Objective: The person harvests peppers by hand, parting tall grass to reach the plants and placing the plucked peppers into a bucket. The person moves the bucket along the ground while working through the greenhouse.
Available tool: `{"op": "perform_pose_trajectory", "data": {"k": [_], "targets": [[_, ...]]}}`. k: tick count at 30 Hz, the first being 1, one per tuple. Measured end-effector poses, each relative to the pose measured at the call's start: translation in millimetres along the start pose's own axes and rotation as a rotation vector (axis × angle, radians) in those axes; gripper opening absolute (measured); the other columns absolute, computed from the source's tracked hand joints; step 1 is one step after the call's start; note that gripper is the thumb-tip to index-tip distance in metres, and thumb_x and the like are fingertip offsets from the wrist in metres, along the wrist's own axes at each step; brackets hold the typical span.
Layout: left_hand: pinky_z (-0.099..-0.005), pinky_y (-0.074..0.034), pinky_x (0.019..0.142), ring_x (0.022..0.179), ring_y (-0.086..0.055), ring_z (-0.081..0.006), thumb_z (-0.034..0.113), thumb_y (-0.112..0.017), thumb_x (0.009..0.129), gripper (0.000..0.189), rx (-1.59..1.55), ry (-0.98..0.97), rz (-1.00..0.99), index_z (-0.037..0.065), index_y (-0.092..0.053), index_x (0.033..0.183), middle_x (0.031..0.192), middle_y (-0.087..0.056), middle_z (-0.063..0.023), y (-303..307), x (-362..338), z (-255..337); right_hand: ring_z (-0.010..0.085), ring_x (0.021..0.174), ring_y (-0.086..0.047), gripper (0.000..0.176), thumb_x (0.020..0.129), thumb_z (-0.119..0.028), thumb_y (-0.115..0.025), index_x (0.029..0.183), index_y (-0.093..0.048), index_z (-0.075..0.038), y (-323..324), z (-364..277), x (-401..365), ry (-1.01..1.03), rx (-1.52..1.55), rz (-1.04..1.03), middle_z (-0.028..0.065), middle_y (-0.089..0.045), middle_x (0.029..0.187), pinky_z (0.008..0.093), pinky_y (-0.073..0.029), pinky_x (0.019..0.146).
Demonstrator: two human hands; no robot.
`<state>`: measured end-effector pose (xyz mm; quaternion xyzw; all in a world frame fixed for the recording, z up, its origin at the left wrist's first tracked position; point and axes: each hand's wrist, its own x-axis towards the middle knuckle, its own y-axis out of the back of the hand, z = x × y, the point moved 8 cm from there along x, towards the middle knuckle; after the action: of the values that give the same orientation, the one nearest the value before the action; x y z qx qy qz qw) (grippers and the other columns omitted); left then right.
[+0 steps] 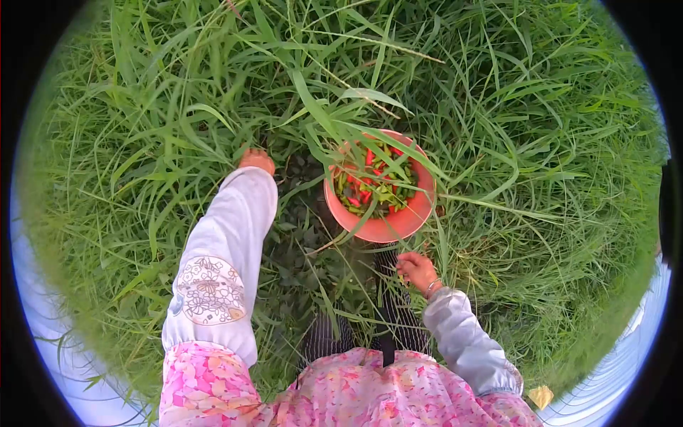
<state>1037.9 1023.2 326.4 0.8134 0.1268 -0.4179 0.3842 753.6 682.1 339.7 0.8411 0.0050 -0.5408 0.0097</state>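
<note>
An orange bowl (398, 224) sits among tall grass ahead of me, filled with several green and red chillies (375, 186). My left hand (257, 159) reaches forward into the dark-leaved plant left of the bowl; its fingers are buried in foliage, so what it grips is hidden. My right hand (417, 270) is just below the bowl's near rim, fingers curled among grass blades and leaves, a bracelet on the wrist. Whether it pinches something is unclear. Both arms wear pale grey sleeves.
Tall green grass (533, 142) surrounds everything on all sides. A low dark-leaved plant (306, 249) grows between my arms. Striped dark fabric (398, 320) and a pink floral garment (370, 391) lie at the bottom of the view.
</note>
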Motion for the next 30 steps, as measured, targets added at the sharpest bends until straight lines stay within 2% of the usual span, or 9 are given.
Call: {"op": "perform_pose_trajectory", "data": {"k": [1, 2, 4, 7, 13, 16, 18, 23, 30], "targets": [[-0.0479, -0.023, 0.100, 0.113, -0.045, -0.0237, 0.016, -0.042, 0.085, 0.031, -0.107, 0.023, -0.027, 0.010, -0.051, 0.114, 0.119, -0.050, -0.0090, -9.9, -5.1, -18.3, 0.0117, 0.068, -0.059, 0.019, 0.082, -0.007, -0.049, 0.098, -0.058, -0.001, 1.7, 7.4, -0.2, -0.008, 0.020, 0.003, 0.0065, -0.062, 0.081, 0.0234, -0.046, 0.054], [-0.0409, -0.035, 0.092, 0.105, -0.052, -0.0214, 0.017, -0.042, 0.084, 0.024, -0.168, 0.038, 0.128, 0.013, -0.059, 0.102, 0.114, -0.055, -0.0079, -16.7, -11.4, -35.4, 0.0121, 0.068, -0.059, 0.019, 0.082, -0.007, -0.049, 0.098, -0.057, 0.000, 3.8, 15.3, 1.7, -0.012, 0.040, 0.003, 0.0073, -0.062, 0.081, 0.0237, -0.046, 0.054], [-0.0402, -0.038, 0.090, 0.096, -0.058, -0.0206, 0.013, -0.043, 0.084, 0.027, -0.112, 0.035, 0.012, 0.012, -0.054, 0.108, 0.108, -0.059, -0.0083, -40.0, -16.9, -53.7, 0.0136, 0.069, -0.060, 0.021, 0.083, -0.007, -0.047, 0.100, -0.055, 0.002, 8.8, 25.5, 5.2, 0.026, 0.069, -0.025, 0.0092, -0.062, 0.082, 0.0253, -0.047, 0.055], [-0.0400, -0.040, 0.089, 0.088, -0.060, -0.0221, 0.010, -0.044, 0.083, 0.035, -0.211, 0.041, 0.217, 0.013, -0.048, 0.118, 0.103, -0.061, -0.0083, -58.6, -30.9, -62.8, 0.0145, 0.070, -0.060, 0.023, 0.083, -0.011, -0.047, 0.102, -0.054, 0.001, 18.1, 32.1, 9.2, 0.015, 0.001, -0.033, 0.0091, -0.062, 0.085, 0.0260, -0.048, 0.058], [-0.0389, -0.038, 0.093, 0.093, -0.059, -0.0238, 0.010, -0.043, 0.085, 0.053, -0.095, -0.013, 0.150, 0.022, -0.029, 0.135, 0.107, -0.059, -0.0091, -65.0, -5.4, -35.7, 0.0133, 0.073, -0.060, 0.024, 0.084, -0.012, -0.046, 0.105, -0.053, -0.002, 22.0, 39.6, 20.7, -0.042, 0.015, -0.023, 0.0067, -0.062, 0.086, 0.0247, -0.047, 0.060], [-0.0419, -0.028, 0.101, 0.111, -0.048, -0.0257, 0.031, -0.042, 0.089, 0.047, 0.172, -0.083, -0.139, 0.015, -0.033, 0.132, 0.122, -0.051, -0.0084, -64.8, 6.6, -11.4, 0.0114, 0.072, -0.059, 0.021, 0.085, -0.010, -0.049, 0.103, -0.055, -0.003, 17.6, 38.5, 19.7, -0.050, 0.025, -0.007, 0.0044, -0.061, 0.085, 0.0215, -0.046, 0.058], [-0.0551, -0.031, 0.092, 0.095, -0.057, -0.0293, 0.013, -0.041, 0.088, 0.056, -0.105, 0.038, -0.027, 0.029, -0.020, 0.138, 0.110, -0.057, -0.0112, -99.0, 33.5, -11.3, 0.0111, 0.072, -0.059, 0.020, 0.084, -0.011, -0.051, 0.102, -0.056, -0.003, 13.2, 39.2, 16.0, -0.065, 0.009, -0.002, 0.0042, -0.061, 0.085, 0.0214, -0.046, 0.057], [-0.0570, -0.032, 0.085, 0.089, -0.059, -0.0303, 0.016, -0.038, 0.090, 0.044, 0.083, 0.093, -0.268, 0.025, -0.032, 0.133, 0.102, -0.058, -0.0138, -95.2, 30.4, -3.7, 0.0122, 0.071, -0.061, 0.020, 0.082, -0.010, -0.053, 0.101, -0.058, -0.003, 12.2, 61.3, 20.5, -0.062, -0.003, 0.011, 0.0040, -0.062, 0.086, 0.0224, -0.046, 0.054], [-0.0589, -0.032, 0.081, 0.091, -0.057, -0.0272, 0.018, -0.040, 0.088, 0.034, 0.218, -0.055, -0.154, 0.012, -0.042, 0.121, 0.104, -0.056, -0.0126, -101.6, 30.4, 4.7, 0.0111, 0.068, -0.061, 0.019, 0.084, -0.010, -0.052, 0.100, -0.058, -0.003, 7.9, 65.3, 19.0, -0.066, -0.005, 0.015, 0.0035, -0.062, 0.082, 0.0222, -0.046, 0.054]]}}
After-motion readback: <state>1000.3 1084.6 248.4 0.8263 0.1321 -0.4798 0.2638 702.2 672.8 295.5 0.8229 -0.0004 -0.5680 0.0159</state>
